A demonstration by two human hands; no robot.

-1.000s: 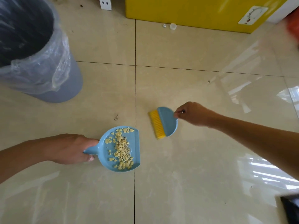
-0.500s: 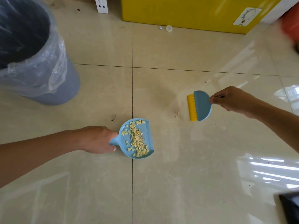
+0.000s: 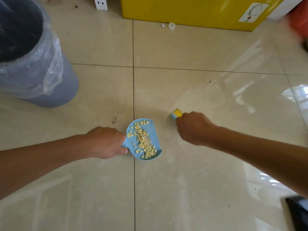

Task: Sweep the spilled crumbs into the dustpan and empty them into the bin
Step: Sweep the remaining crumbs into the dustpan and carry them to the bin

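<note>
1. Your left hand [image 3: 106, 141] is closed around the short handle of the light-blue plastic dustpan [image 3: 154, 130], a rounded scoop lying flat on the floor [image 3: 183, 189] across a dark grout line.
2. Pale yellow crumbs [image 3: 144, 140], irregular flakes and fine grit, are heaped inside the pan.
3. Your right hand [image 3: 194, 127] is closed over the small brush [image 3: 177, 113]; only its yellow bristles and a blue edge show.
4. The grey round bin [image 3: 55, 90], lined with crinkled clear plastic, stands at far left, well apart.
5. The floor is glossy beige tile.
</note>
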